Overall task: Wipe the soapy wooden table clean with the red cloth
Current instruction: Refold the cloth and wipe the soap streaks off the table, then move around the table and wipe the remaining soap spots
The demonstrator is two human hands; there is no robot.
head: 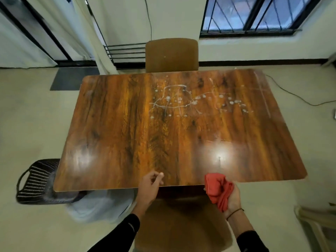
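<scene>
A glossy wooden table (pixel 127 133) fills the middle of the view. White soapy streaks and blobs (pixel 190 100) lie across its far half, towards the right. My right hand (pixel 231 199) is at the near edge, shut around a bunched red cloth (pixel 217 190) that hangs just over the table's rim. My left hand (pixel 150 186) rests at the near edge to the left of it, fingers loosely curled, holding nothing.
A brown chair (pixel 171 55) stands at the far side and another brown seat (pixel 181 224) is below me. A dark basket (pixel 36 180) and a pale plastic bag (pixel 98 206) sit under the near left corner. A cable (pixel 291 93) runs on the floor at right.
</scene>
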